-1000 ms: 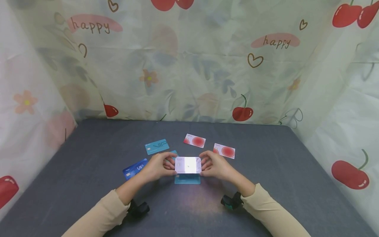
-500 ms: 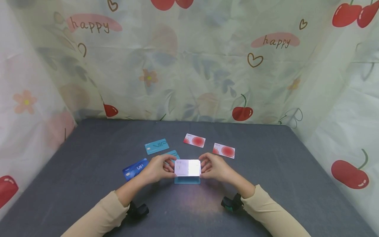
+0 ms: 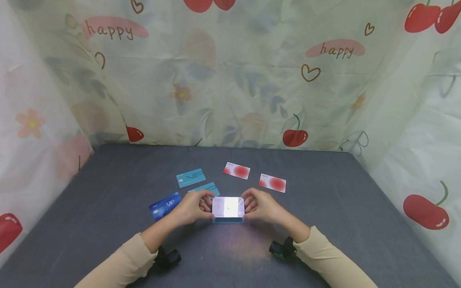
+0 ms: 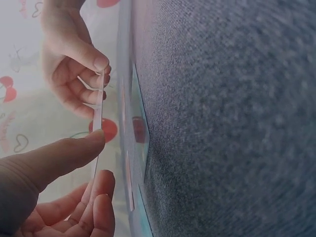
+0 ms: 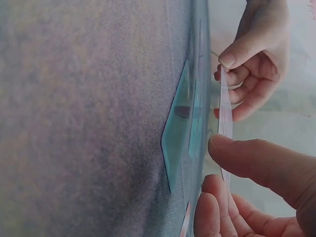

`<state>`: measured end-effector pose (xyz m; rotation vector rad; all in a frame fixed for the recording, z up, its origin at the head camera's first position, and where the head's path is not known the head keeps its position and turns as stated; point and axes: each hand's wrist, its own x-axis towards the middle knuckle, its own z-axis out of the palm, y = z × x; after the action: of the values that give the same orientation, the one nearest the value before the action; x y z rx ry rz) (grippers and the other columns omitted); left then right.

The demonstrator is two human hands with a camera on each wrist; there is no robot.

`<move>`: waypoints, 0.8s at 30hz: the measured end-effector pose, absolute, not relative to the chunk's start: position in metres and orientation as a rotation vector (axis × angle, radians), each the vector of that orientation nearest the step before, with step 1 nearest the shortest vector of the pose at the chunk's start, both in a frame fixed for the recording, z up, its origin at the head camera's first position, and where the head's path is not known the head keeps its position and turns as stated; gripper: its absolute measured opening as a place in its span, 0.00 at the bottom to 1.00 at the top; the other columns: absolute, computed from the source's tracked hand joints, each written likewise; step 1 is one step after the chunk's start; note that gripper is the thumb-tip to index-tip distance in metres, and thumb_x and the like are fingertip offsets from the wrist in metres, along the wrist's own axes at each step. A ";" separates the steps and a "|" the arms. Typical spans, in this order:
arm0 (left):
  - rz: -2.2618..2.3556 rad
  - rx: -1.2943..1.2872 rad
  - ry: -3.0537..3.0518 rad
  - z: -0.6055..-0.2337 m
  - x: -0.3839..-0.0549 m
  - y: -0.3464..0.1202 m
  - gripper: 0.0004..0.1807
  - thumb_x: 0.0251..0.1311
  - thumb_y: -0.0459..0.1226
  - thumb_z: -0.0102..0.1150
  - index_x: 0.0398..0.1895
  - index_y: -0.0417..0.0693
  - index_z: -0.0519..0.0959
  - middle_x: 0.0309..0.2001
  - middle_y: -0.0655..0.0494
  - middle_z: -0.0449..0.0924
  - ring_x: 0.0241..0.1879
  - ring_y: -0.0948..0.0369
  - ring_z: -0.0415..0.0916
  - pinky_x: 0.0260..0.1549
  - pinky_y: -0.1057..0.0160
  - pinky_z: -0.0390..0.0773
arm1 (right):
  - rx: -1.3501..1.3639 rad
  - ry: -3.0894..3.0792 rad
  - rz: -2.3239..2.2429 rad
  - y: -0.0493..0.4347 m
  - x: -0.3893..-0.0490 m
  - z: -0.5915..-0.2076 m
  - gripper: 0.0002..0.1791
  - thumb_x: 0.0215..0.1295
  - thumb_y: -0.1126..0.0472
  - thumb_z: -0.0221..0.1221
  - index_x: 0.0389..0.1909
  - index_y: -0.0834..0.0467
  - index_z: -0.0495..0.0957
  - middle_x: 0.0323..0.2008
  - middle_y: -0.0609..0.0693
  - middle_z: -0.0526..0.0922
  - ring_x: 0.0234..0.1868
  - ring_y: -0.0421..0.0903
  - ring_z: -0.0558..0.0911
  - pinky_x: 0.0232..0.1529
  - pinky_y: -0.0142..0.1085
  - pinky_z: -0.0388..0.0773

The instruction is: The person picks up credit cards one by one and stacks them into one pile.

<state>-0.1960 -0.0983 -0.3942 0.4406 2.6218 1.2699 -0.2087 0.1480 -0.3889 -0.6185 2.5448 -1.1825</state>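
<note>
A pale lilac card (image 3: 218,207) with a bright glare is held level above the table by both hands. My left hand (image 3: 196,206) pinches its left edge between thumb and fingers. On its right edge, my right hand (image 3: 262,205) pinches it the same way. Below it a teal card (image 3: 228,220) lies on the table, mostly covered from the head view. Seen edge-on in the right wrist view, the lilac card (image 5: 225,113) is apart from the teal card (image 5: 176,133) under it.
A teal VIP card (image 3: 191,178) and another teal card (image 3: 209,187), partly behind the left hand, lie at the back left. A dark blue VIP card (image 3: 165,205) is beside the left wrist. Two white-and-red cards (image 3: 236,171) lie at the back. A patterned curtain (image 3: 230,104) surrounds the grey table (image 3: 324,192).
Both hands have shifted slightly down in the head view with the lilac card, which now covers more of the teal card below. The other cards have not moved.
</note>
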 end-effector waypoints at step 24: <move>1.177 0.455 2.679 -0.398 -0.193 -0.094 0.28 0.39 0.31 0.73 0.47 0.35 0.76 0.32 0.51 0.76 0.27 0.65 0.73 0.26 0.71 0.72 | -0.630 2.534 -1.096 0.147 -0.213 -0.400 0.26 0.45 0.67 0.70 0.47 0.65 0.71 0.33 0.53 0.78 0.31 0.40 0.79 0.36 0.30 0.79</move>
<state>-0.1926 -0.0935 -0.3983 0.4553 2.6794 1.1769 -0.2127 0.1466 -0.3996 -0.6295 2.5341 -1.0959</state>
